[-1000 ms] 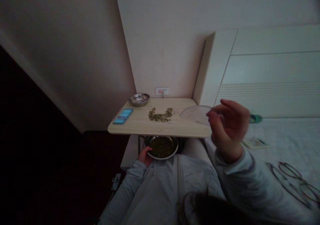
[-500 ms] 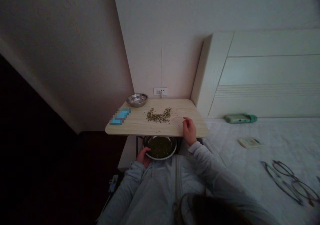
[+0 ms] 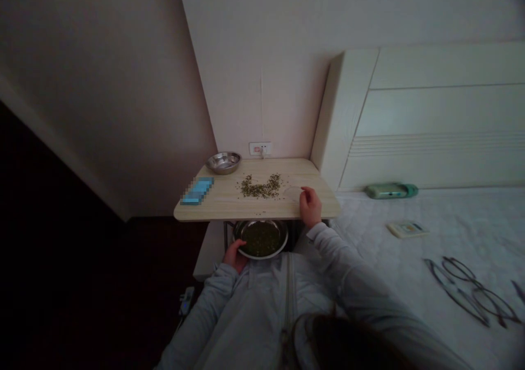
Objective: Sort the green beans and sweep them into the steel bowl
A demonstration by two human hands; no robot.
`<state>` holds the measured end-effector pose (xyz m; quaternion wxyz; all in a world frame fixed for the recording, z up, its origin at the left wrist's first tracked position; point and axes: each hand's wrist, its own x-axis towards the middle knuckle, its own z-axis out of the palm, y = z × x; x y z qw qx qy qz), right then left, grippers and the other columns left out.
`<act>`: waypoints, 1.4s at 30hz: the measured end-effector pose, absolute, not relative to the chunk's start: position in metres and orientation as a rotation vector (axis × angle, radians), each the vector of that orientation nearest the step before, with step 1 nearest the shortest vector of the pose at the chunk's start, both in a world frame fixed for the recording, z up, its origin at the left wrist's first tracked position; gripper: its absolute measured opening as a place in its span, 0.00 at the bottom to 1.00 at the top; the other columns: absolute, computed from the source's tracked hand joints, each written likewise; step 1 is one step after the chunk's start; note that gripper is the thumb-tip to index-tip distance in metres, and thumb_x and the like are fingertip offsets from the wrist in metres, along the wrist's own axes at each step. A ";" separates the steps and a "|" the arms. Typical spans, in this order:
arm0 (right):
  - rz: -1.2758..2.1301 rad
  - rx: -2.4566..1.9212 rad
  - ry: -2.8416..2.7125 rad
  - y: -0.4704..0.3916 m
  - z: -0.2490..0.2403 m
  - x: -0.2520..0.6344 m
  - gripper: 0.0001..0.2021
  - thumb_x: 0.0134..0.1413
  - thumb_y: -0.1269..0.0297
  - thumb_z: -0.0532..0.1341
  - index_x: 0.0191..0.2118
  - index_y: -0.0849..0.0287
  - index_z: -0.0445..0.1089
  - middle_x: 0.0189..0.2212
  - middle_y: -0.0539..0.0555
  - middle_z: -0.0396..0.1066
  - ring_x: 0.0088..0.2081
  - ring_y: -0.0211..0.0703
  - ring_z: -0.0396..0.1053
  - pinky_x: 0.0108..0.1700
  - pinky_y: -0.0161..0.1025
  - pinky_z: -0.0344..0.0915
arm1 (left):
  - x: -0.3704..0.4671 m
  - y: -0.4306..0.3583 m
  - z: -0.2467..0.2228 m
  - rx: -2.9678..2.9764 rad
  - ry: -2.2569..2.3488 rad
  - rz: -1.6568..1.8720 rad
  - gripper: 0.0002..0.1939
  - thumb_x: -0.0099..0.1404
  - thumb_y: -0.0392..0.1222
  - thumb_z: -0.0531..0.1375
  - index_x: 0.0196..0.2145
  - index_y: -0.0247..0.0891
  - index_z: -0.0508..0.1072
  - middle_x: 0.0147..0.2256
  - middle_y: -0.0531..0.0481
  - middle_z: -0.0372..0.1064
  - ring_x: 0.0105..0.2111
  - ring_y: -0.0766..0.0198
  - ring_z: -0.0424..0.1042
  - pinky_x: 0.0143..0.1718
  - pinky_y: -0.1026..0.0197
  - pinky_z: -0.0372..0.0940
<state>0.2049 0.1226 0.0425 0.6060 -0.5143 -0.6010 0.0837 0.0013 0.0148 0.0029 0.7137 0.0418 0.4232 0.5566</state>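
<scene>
My left hand (image 3: 235, 256) grips the left rim of a metal bowl (image 3: 284, 245), held at my lap just under the table's front edge. Small green bean-like grains (image 3: 261, 238) cover the bowl's bottom. Over the right part of the small table, my right hand (image 3: 310, 207) is closed with its fingertips on a clear, thin, round-edged piece (image 3: 292, 194), whose exact kind I cannot make out. Left of that piece, loose green grains (image 3: 261, 188) lie on the tabletop in a U-shaped patch. A few stray ones sit near the front edge.
The light wooden table (image 3: 213, 208) stands against the wall. A second metal bowl (image 3: 223, 163) is at its back left, near a blurred-out blue item (image 3: 197, 191). On the bed at right lie a green bottle-like case (image 3: 391, 191), a small pale box (image 3: 407, 229) and eyeglasses (image 3: 471, 293).
The view has shifted slightly. My right hand has moved a little with the clear piece, which shows more plainly now. My left hand keeps its hold on the bowl.
</scene>
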 end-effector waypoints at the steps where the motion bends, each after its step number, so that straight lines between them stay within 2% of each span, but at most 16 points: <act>1: 0.197 -1.196 -1.386 0.123 0.043 0.205 0.13 0.45 0.62 0.46 0.35 0.61 0.61 0.25 0.53 0.63 0.26 0.36 0.58 0.32 0.36 0.57 | 0.002 0.016 0.002 0.103 0.923 1.226 0.19 0.46 0.28 0.49 0.37 0.29 0.66 0.29 0.44 0.70 0.34 0.57 0.67 0.35 0.56 0.63; 11: 0.288 -1.190 -1.357 0.125 0.046 0.209 0.13 0.43 0.62 0.47 0.35 0.61 0.61 0.21 0.50 0.60 0.24 0.35 0.57 0.30 0.35 0.56 | 0.004 0.022 -0.003 0.133 0.839 1.175 0.21 0.44 0.27 0.49 0.38 0.28 0.65 0.30 0.44 0.70 0.34 0.57 0.67 0.36 0.55 0.62; 23: 0.842 -1.079 -1.449 0.122 0.052 0.187 0.15 0.38 0.62 0.51 0.35 0.60 0.63 0.21 0.48 0.63 0.22 0.32 0.58 0.28 0.34 0.58 | 0.002 0.020 -0.004 0.135 0.839 1.123 0.21 0.43 0.28 0.49 0.38 0.32 0.66 0.31 0.45 0.70 0.38 0.55 0.65 0.39 0.55 0.60; 29: 0.812 -1.131 -1.572 0.119 0.051 0.182 0.14 0.38 0.64 0.51 0.34 0.59 0.64 0.23 0.48 0.65 0.23 0.32 0.59 0.30 0.34 0.58 | 0.000 0.016 -0.002 0.121 0.844 1.160 0.22 0.43 0.27 0.48 0.39 0.29 0.65 0.30 0.45 0.70 0.37 0.57 0.66 0.39 0.55 0.60; 42: 0.830 -1.165 -1.576 0.120 0.049 0.188 0.14 0.38 0.63 0.51 0.34 0.59 0.65 0.22 0.48 0.65 0.24 0.32 0.59 0.29 0.33 0.56 | 0.001 0.016 -0.001 0.146 0.830 1.164 0.21 0.44 0.28 0.49 0.40 0.30 0.65 0.31 0.46 0.70 0.38 0.57 0.65 0.40 0.56 0.60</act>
